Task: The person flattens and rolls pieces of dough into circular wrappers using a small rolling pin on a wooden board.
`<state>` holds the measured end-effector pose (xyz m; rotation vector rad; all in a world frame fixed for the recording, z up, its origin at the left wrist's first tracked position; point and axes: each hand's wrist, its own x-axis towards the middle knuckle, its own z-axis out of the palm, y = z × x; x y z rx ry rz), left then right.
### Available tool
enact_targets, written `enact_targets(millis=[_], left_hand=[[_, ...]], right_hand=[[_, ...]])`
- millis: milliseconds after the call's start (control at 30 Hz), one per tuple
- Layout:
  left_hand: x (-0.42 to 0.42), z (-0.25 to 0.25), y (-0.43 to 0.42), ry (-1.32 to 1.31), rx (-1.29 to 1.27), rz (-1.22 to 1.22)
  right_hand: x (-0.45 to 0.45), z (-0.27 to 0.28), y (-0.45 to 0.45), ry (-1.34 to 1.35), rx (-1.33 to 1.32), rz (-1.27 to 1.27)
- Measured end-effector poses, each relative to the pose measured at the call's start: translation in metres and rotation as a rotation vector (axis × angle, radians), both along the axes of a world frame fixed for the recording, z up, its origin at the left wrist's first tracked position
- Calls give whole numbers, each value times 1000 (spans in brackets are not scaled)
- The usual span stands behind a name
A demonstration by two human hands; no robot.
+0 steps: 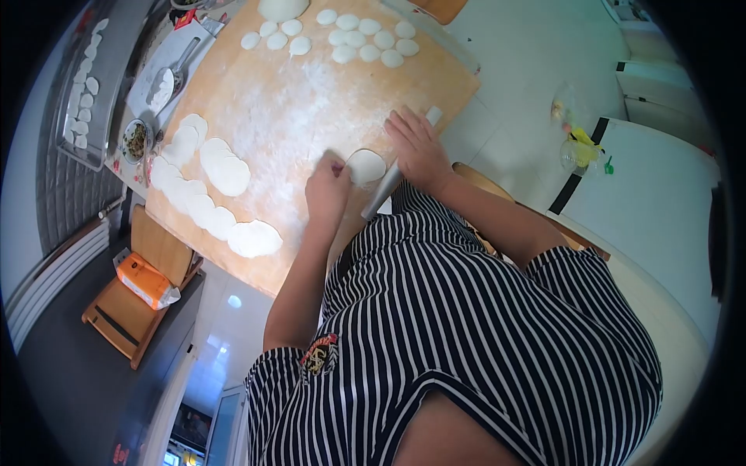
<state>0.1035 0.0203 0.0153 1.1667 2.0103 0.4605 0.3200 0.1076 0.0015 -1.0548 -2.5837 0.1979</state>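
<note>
A round dough wrapper [367, 165] lies near the close edge of the floured wooden board [287, 101]. My left hand [328, 186] pinches its left edge, the fingers curled in. Just right of the wrapper, a rolling pin [380, 196] rests at a slant. Across the pin lies my right hand [420, 149], palm on it and fingers stretched out past it. Overlapping rolled wrappers [190, 200] and a smaller stack [225, 168] are on the board's left side. Small flattened dough pieces [369, 53] and a larger dough lump [282, 8] sit at the far end.
Left of the board stand a bowl of filling [135, 141], a metal scoop [177, 71] with white flour and a tray [99, 124] with several dumplings. A wooden chair [116, 314] holds an orange package [145, 281]. A white cabinet [645, 186] stands right.
</note>
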Motion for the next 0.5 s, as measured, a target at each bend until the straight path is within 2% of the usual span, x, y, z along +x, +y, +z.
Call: enact_targets(millis=[67,100,167,200,267,333,400,433,467,500], left_hand=[[-1,-6,-11,-190,3,96],[0,-1,-7,-190,-2,100],[-2,7,8,75,-33,-44],[-1,3,13,80,-33,-37],[-4,-4,20,228,98,-185],[-6,0,17,241,137,-238],[-6,-6,2,156,150,-68],[-3,3,-1,82,58,31],[-5,4,-7,83,63,28],[-8,6,-12,-71,14,97]], right_hand=[[-20,-2,11,-16,31,17],[-38,2,19,-27,61,43],[-87,14,31,-7,33,-19],[-96,17,34,11,19,-89],[-95,20,31,34,-36,-66],[-83,16,24,58,-81,-46],[-37,-10,3,38,18,15],[-24,-6,-2,40,22,13],[-11,-3,-8,24,44,19],[-8,3,-9,8,64,25]])
